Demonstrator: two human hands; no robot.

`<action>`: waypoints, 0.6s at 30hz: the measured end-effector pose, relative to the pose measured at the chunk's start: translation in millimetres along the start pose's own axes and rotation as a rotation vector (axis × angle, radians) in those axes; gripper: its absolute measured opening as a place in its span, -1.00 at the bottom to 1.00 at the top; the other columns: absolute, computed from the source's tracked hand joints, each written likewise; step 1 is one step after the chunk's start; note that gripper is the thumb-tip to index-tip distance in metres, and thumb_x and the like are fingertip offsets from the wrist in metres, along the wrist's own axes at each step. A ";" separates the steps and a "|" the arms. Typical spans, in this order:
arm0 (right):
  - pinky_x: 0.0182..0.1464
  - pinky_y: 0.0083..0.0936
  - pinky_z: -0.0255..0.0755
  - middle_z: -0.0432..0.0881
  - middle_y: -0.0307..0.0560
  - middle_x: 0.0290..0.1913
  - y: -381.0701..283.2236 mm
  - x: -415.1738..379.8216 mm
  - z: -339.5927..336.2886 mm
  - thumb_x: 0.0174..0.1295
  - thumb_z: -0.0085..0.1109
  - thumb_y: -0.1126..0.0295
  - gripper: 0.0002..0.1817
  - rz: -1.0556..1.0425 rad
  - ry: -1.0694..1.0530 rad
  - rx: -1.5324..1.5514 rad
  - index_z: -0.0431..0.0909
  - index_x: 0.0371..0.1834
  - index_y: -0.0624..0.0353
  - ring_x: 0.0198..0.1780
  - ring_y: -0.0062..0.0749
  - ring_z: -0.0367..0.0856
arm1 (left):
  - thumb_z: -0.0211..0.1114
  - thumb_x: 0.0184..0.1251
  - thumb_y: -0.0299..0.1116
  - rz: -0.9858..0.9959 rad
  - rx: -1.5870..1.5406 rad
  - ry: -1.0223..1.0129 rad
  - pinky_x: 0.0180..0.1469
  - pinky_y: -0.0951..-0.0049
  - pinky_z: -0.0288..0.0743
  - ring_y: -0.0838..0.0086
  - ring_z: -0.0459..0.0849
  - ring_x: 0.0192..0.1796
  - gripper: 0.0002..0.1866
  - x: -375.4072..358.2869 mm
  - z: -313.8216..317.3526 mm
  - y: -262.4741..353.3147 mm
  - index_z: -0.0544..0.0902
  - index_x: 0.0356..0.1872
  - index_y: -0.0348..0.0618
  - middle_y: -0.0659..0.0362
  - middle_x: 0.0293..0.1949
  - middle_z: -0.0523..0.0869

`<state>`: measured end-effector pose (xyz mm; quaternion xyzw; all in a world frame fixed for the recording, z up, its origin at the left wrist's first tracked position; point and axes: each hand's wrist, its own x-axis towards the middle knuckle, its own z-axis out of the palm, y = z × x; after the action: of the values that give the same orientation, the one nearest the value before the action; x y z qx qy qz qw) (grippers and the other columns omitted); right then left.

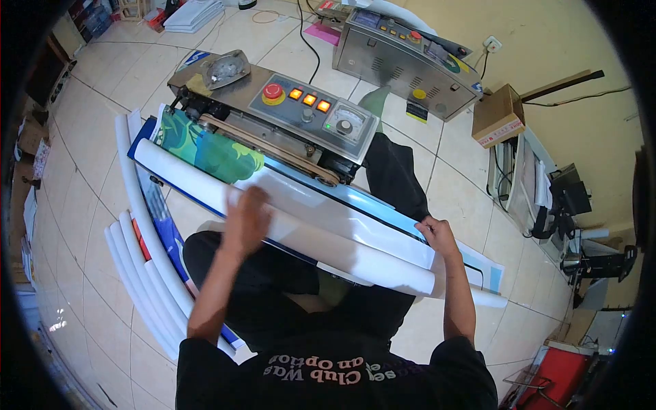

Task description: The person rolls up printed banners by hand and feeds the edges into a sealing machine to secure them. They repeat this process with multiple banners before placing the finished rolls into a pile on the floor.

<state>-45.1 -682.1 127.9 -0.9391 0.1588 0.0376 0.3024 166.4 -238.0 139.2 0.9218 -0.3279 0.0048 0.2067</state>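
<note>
My left hand [247,224], blurred by motion, is over a long white roll of banner sheet [328,247] across my lap; its fingers are smeared. My right hand [437,236] pinches the blue-edged banner [372,205] near its right end, thumb and fingers closed on the edge. The banner's left part shows a green and teal print [205,147] and lies against the belt side of a metal band sealer [304,123]. On the sealer are a red stop button [272,91], lit orange switches [309,101] and a dial [344,127].
Several rolled banners [147,273] lie on the tiled floor at my left. A metal dish [227,70] sits on the sealer. Beyond stands a second steel machine [403,65], beside a cardboard box [499,117]. A white stack [193,15] lies at the far left.
</note>
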 end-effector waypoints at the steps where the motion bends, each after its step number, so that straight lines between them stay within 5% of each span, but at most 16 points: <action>1: -0.41 -0.39 0.44 0.59 0.03 -0.59 -0.4 1.0 3.0 0.28 0.29 0.20 -0.70 -0.007 0.014 0.016 0.61 -0.42 0.24 -0.57 -0.30 0.52 | 0.25 0.24 -0.29 0.174 -0.117 0.058 0.43 -0.20 -0.01 0.05 0.48 0.22 -0.66 -6.1 12.1 29.4 0.57 0.00 -0.22 -0.02 0.05 0.59; 2: -0.41 -0.38 0.43 0.59 0.03 -0.60 -1.7 1.7 4.6 0.28 0.29 0.18 -0.69 -0.014 0.028 0.031 0.60 -0.43 0.23 -0.57 -0.27 0.54 | 0.27 0.22 -0.27 0.213 -0.144 -0.149 0.38 -0.19 0.07 0.06 0.50 0.18 -0.65 -5.7 17.3 66.5 0.57 -0.02 -0.23 -0.03 0.06 0.58; 3: -0.41 -0.38 0.43 0.59 0.03 -0.60 -3.9 2.7 4.7 0.28 0.29 0.18 -0.69 -0.020 0.024 0.029 0.60 -0.43 0.23 -0.57 -0.27 0.54 | 0.28 0.21 -0.22 0.400 -0.165 -0.145 0.36 -0.17 0.13 0.05 0.50 0.18 -0.58 -14.6 39.6 91.2 0.55 0.03 -0.25 -0.04 0.08 0.58; 4: -0.42 -0.37 0.43 0.60 0.04 -0.58 -6.5 4.1 4.7 0.28 0.29 0.17 -0.68 -0.006 0.004 0.041 0.61 -0.43 0.23 -0.57 -0.24 0.55 | 0.29 0.23 -0.12 0.344 -0.265 -0.230 0.34 -0.12 0.18 0.04 0.49 0.20 -0.49 -15.5 48.8 125.5 0.54 0.09 -0.27 -0.05 0.10 0.57; 8: -0.43 -0.34 0.43 0.63 0.07 -0.55 -7.5 8.1 9.1 0.28 0.28 0.17 -0.69 0.015 -0.004 0.065 0.62 -0.43 0.22 -0.55 -0.17 0.58 | 0.25 0.31 -0.02 0.416 -0.261 -0.045 0.29 -0.01 0.24 0.10 0.50 0.16 -0.46 -25.7 86.9 204.3 0.55 0.07 -0.33 -0.07 0.05 0.59; 10: -0.42 -0.33 0.43 0.63 0.07 -0.54 -16.2 10.3 5.5 0.29 0.28 0.18 -0.70 -0.021 0.002 0.069 0.63 -0.43 0.21 -0.55 -0.16 0.59 | 0.25 0.33 -0.04 0.363 -0.246 -0.081 0.22 0.06 0.28 0.18 0.52 0.09 -0.52 -24.7 84.6 217.1 0.59 -0.02 -0.30 -0.02 -0.05 0.62; 11: -0.41 -0.33 0.43 0.63 0.07 -0.54 -20.2 10.3 3.5 0.29 0.27 0.19 -0.71 -0.053 0.004 0.072 0.64 -0.42 0.21 -0.54 -0.15 0.59 | 0.26 0.32 -0.05 0.383 -0.267 0.060 0.14 0.11 0.30 0.25 0.55 0.00 -0.58 -23.9 82.5 214.2 0.62 -0.10 -0.27 0.02 -0.14 0.64; 18: -0.35 -0.33 0.51 0.70 0.08 -0.42 -26.0 11.8 7.2 0.28 0.28 0.23 -0.75 -0.107 0.050 0.077 0.67 -0.35 0.23 -0.45 -0.12 0.65 | 0.27 0.31 -0.07 0.432 -0.166 -0.098 0.11 0.13 0.34 0.27 0.59 -0.05 -0.62 -14.9 87.4 194.6 0.64 -0.12 -0.22 0.04 -0.17 0.65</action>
<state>-25.4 -661.2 134.5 -0.9345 0.1171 -0.0081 0.3360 25.7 -398.7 130.6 0.8092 -0.5266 -0.0229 0.2597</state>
